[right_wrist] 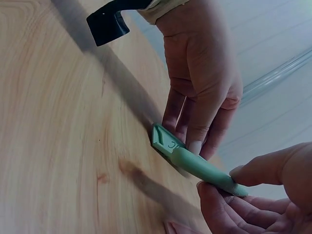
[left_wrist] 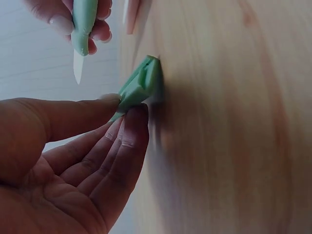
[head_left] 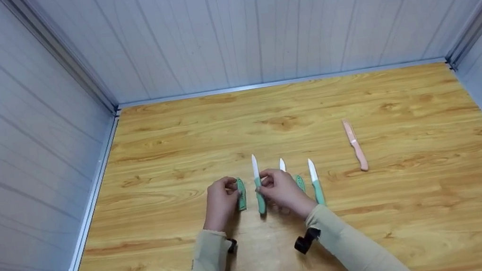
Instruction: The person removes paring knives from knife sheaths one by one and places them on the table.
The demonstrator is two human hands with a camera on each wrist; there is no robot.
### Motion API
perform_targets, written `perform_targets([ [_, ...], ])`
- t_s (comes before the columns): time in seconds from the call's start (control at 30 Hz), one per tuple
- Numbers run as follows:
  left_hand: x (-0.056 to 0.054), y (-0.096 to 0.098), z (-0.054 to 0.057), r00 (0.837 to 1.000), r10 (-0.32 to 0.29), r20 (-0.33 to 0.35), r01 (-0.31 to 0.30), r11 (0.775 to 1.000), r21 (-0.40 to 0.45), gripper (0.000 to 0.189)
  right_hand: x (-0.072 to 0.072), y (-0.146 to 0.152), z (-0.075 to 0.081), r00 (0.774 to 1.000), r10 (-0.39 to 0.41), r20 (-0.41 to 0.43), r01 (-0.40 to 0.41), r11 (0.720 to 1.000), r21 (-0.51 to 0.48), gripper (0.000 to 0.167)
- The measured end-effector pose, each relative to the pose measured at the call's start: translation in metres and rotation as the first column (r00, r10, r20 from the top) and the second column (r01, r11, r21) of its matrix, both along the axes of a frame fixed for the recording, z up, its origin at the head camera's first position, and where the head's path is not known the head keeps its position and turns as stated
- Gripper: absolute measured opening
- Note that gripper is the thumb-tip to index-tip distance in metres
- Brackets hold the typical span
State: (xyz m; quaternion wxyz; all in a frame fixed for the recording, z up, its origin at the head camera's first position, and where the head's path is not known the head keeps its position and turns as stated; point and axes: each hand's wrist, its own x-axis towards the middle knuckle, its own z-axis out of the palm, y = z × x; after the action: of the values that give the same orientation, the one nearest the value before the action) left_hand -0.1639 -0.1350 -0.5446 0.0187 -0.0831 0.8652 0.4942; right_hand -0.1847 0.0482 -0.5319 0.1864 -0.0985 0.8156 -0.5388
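Note:
My left hand pinches a green knife sheath between thumb and fingertips, and the sheath's hollow end shows in the left wrist view. To its right, my right hand holds a paring knife by its green handle, the white blade pointing away from me. Sheath and knife are apart. Beyond the right hand lies another green-handled knife with a bare white blade. A further white blade and a green sheath show beside the right hand, which partly hides them.
Farther right on the wooden table lies a pink knife, its handle toward me. White panel walls enclose the table at the back and both sides. A black wrist mount hangs under the right forearm.

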Motion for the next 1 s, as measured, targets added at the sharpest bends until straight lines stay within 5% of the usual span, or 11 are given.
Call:
perform_targets([
  [0.7, -0.01, 0.005, -0.004, 1.0, 0.016, -0.021, -0.016, 1.0, 0.01, 0.02, -0.009, -0.009, -0.005, 1.0, 0.024, 0.02, -0.025, 0.998, 0.061, 0.027],
  [1.0, -0.01, 0.006, -0.004, 1.0, 0.02, -0.009, -0.02, 1.0, 0.02, 0.019, -0.009, -0.014, -0.009, 0.998, 0.051, -0.047, -0.047, 0.995, 0.084, 0.02],
])
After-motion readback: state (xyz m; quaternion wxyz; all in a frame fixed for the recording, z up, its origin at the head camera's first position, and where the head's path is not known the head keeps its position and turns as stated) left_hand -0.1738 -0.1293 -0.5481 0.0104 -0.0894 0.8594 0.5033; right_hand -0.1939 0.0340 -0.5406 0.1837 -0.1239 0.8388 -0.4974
